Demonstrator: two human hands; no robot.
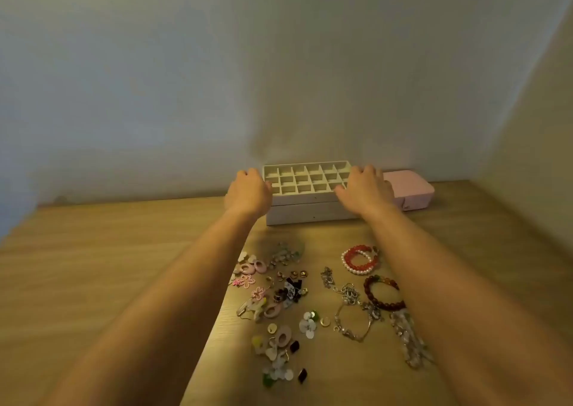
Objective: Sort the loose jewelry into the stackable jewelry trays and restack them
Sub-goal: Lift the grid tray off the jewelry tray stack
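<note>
- The stacked jewelry trays sit at the far side of the wooden table (108,250), against the wall (279,80), at 12 o'clock from the loose jewelry.
- The top tray (304,197) is white, divided into many small square compartments, and lies on the lower tray (310,213).
- The left hand (248,191) grasps the top tray's 9 o'clock end, fingers curled over the edge.
- The right hand (366,188) grasps the 3 o'clock end, thumb lying along the front wall.
- A pink box (409,188) stands just beside the trays at their 3 o'clock, partly behind the right hand.
- The loose jewelry (291,291) is spread on the table between the forearms.
- Pink earrings (248,268) lie at the pile's 10 o'clock.
- A red bracelet (359,247) and a pearl bracelet (356,270) overlap at 1 o'clock.
- A dark bead bracelet (387,306) lies at 3 o'clock, touching silver chains (350,294).
</note>
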